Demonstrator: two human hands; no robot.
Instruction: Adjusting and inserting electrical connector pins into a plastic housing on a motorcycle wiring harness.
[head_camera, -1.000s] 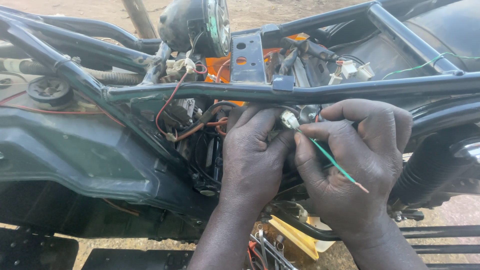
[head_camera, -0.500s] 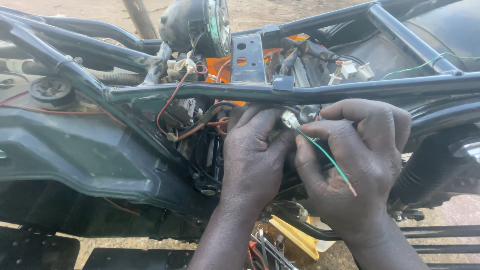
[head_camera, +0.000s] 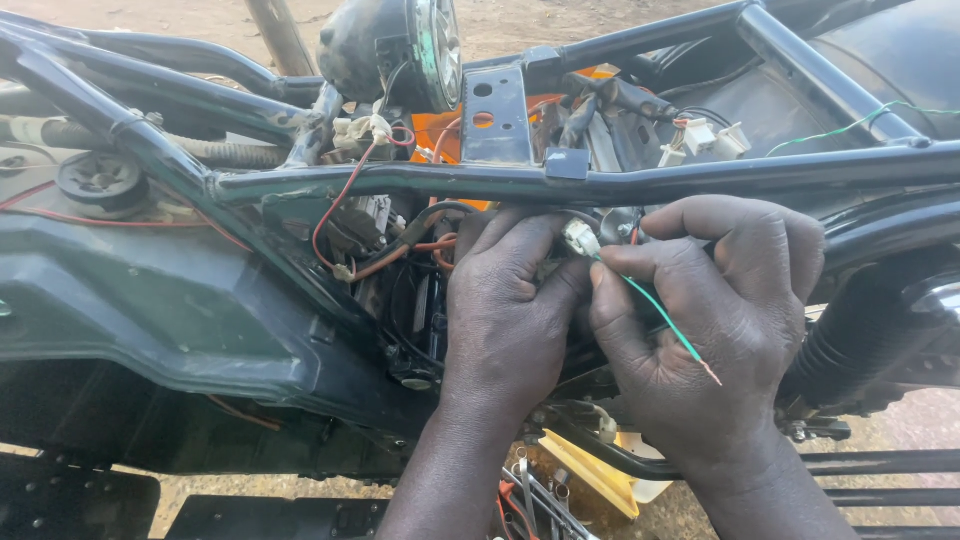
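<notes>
The small white plastic connector is pinched between the left hand and the right hand, just under the black tubular motorcycle frame; a thin green wire is held across the right palm; seating the wire seems underway; steady, fine fingertip alignment is called for; red wires hang beside.

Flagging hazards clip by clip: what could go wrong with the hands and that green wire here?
The green wire ends in a bare tip that might touch the black frame tube and short. The small white connector, pinched between left hand and right hand, could slip into the tangled wiring behind.
</notes>
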